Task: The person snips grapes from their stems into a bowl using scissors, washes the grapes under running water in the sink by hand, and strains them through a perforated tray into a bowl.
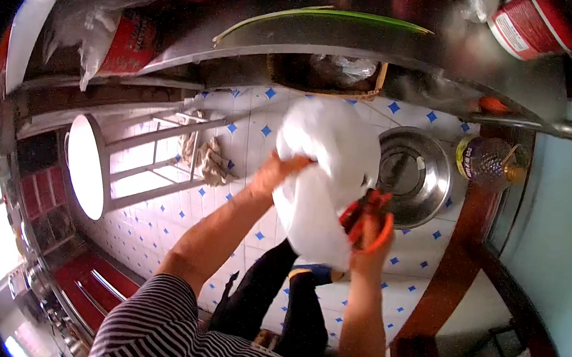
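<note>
A bulging white plastic bag point(332, 141) hangs in front of me above the tiled floor, slightly blurred. My left hand point(285, 171) is closed on the left side of the bag, fingers pressed into its gathered plastic. In my right hand point(368, 248) is a pair of scissors point(384, 235) with orange-red handles. The scissors are at the bag's lower right edge; I cannot tell whether their blades touch it. What the bag holds is hidden.
A steel basin point(430, 212) stands on the floor behind the scissors, with a large plastic bottle point(489, 161) to its right. A stool point(90, 167) is at left. Along the counter point(259, 41) lie a long green leaf point(326, 15) and a red-and-white tub point(532, 27). A cardboard box point(381, 80) sits below.
</note>
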